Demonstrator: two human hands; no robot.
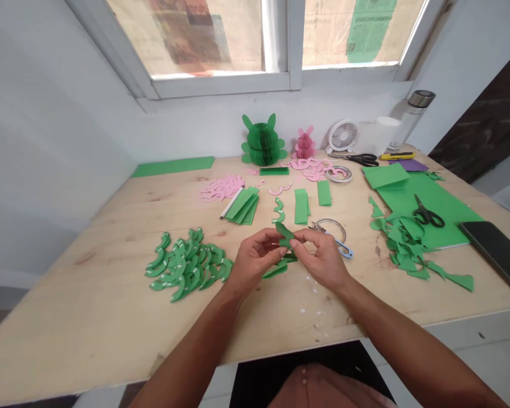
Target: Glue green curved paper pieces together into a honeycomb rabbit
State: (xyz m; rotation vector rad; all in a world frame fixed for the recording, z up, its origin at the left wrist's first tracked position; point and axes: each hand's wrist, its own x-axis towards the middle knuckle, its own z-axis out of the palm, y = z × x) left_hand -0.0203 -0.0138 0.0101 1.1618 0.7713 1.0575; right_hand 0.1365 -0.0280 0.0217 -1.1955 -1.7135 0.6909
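Observation:
Both hands meet over the middle of the table around a small curved green paper cutout (284,230). My left hand (257,256) pinches its left side between thumb and fingers. On the other side, my right hand (321,258) grips it with thumb and forefinger. Folded green paper pieces (276,270) lie under the hands, partly hidden. Just beyond the fingertips is a wavy green cutout (278,211) with white marks. Left of my left hand spreads a heap of similar curved green cutouts (187,263). Blue-handled scissors (343,247) and a tape roll (334,226) lie beside my right hand.
Green scraps (408,243), black scissors (428,214) and a phone (499,252) lie at right. Farther back are folded green strips (243,206), pink cutouts (223,188), a green paper figure (263,143), a pink one (305,144), a fan (342,136) and a bottle (410,120).

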